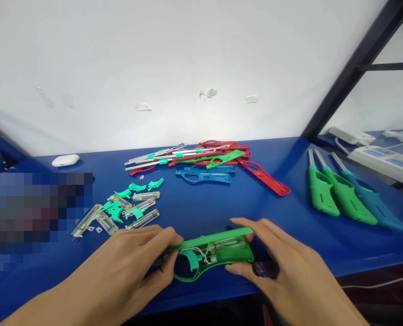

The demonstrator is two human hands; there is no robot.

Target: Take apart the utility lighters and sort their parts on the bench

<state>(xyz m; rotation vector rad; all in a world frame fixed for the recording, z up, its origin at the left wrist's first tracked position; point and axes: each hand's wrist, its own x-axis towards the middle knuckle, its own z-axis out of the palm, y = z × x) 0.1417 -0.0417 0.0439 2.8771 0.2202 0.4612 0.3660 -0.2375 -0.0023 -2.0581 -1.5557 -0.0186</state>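
Both hands pinch an open, glossy green plastic lighter shell point(215, 254) lying at the near edge of the smooth blue table point(201, 203). The left hand point(133, 262) curls its fingers around the looped trigger end. The right hand point(283, 262) clasps the squared end between thumb and forefinger.

The left hand point(133, 260) and the right hand point(286, 265) are bare, with slim fingers point(256, 228) and short, plain nails. Both forearms point(62, 301) are bare as far as they are in view.

The open green plastic lighter shell point(215, 253) looks glossy; at 11 o'clock, thin metal tubes point(154, 159) shine on the smooth blue table point(204, 203).
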